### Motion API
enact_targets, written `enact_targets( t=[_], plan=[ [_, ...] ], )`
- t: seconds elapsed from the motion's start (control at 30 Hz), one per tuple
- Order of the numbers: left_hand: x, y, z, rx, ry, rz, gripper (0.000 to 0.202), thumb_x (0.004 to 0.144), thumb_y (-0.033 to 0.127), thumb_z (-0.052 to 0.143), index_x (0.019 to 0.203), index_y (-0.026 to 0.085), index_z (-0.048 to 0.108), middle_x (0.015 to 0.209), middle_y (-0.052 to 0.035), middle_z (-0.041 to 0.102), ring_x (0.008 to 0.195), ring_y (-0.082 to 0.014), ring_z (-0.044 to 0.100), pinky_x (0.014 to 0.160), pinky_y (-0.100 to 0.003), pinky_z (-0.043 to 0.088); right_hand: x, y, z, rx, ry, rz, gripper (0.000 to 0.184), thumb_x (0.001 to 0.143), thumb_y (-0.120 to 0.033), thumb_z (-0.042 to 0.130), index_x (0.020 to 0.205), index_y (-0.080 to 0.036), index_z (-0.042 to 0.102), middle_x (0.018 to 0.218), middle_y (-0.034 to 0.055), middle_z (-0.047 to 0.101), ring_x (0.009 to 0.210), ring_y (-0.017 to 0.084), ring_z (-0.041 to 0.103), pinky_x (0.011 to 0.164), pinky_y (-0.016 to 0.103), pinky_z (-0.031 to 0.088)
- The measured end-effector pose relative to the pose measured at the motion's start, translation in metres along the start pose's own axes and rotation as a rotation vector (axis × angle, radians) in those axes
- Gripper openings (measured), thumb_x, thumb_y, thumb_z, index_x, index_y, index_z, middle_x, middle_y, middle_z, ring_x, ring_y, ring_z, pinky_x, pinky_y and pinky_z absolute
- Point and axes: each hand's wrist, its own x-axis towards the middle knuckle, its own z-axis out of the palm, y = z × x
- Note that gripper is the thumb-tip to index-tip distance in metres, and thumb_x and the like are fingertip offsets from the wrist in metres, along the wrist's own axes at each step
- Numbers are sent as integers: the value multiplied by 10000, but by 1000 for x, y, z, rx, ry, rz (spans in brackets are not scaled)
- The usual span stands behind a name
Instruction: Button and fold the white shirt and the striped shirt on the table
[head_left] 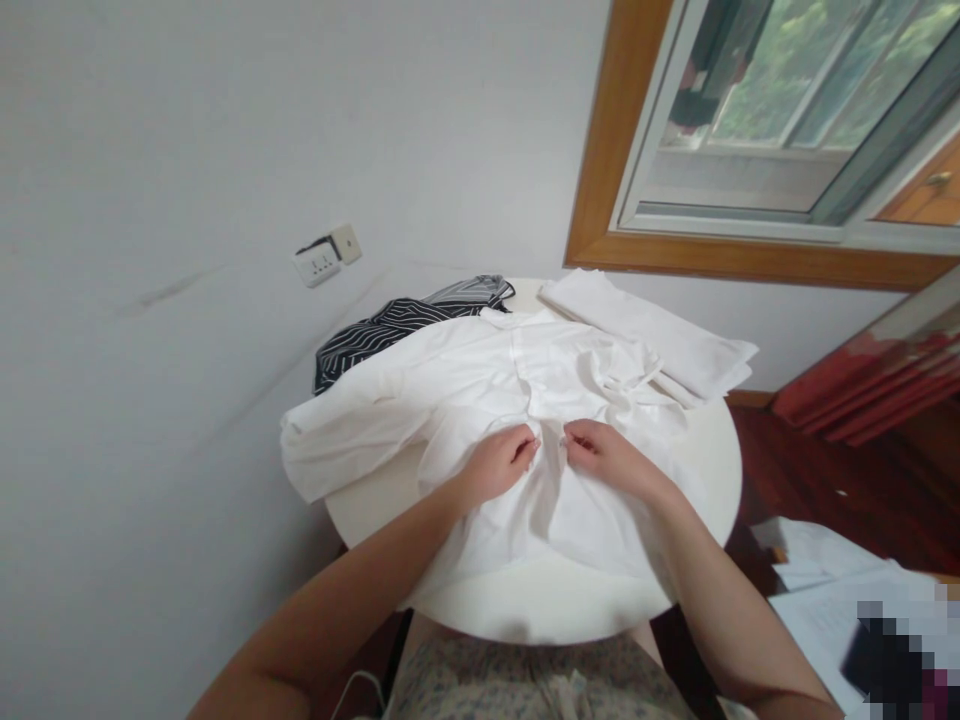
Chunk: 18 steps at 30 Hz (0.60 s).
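Observation:
A white shirt (465, 400) lies spread front-up on a round white table (540, 600). My left hand (499, 462) pinches the left edge of the shirt's front opening near its middle. My right hand (600, 455) pinches the right edge, a little apart from the left hand. Both hands have their fingers closed on the fabric. One sleeve hangs over the table's left side.
A folded white cloth (652, 330) lies at the table's back right. A black-and-white striped garment (390, 325) sits at the back left against the wall. A wall socket (326, 258) is above it. A wood-framed window (750, 130) is at upper right. Papers (832, 600) lie on the floor to the right.

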Motion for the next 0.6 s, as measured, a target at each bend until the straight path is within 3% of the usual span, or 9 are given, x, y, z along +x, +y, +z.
enact_targets(
  t=[0.17, 0.33, 0.6],
  plan=[
    [0, -1, -4, -99, -9, 19, 246, 922, 298, 377, 713, 214, 478, 672, 10, 558, 687, -141, 532, 666, -255, 399, 1, -7, 11, 91, 15, -111, 168, 864, -209, 449, 700, -190, 482, 680, -25, 486, 648, 121, 457, 615, 227, 342],
    [1, -6, -5, -207, -72, 22, 273, 903, 353, 431, 704, 188, 519, 640, 27, 509, 632, -120, 474, 614, -243, 361, 3, -7, 26, 46, 42, -104, 153, 857, -174, 464, 705, -192, 476, 690, -15, 492, 674, 130, 476, 650, 238, 354],
    [-1, -12, -1, -305, -118, 32, 304, 893, 382, 465, 692, 163, 531, 603, 44, 428, 580, -92, 386, 548, -221, 294, 3, -4, 26, 65, 68, -103, 149, 842, -149, 483, 700, -192, 468, 680, -14, 491, 655, 127, 468, 643, 239, 350]
  ],
)
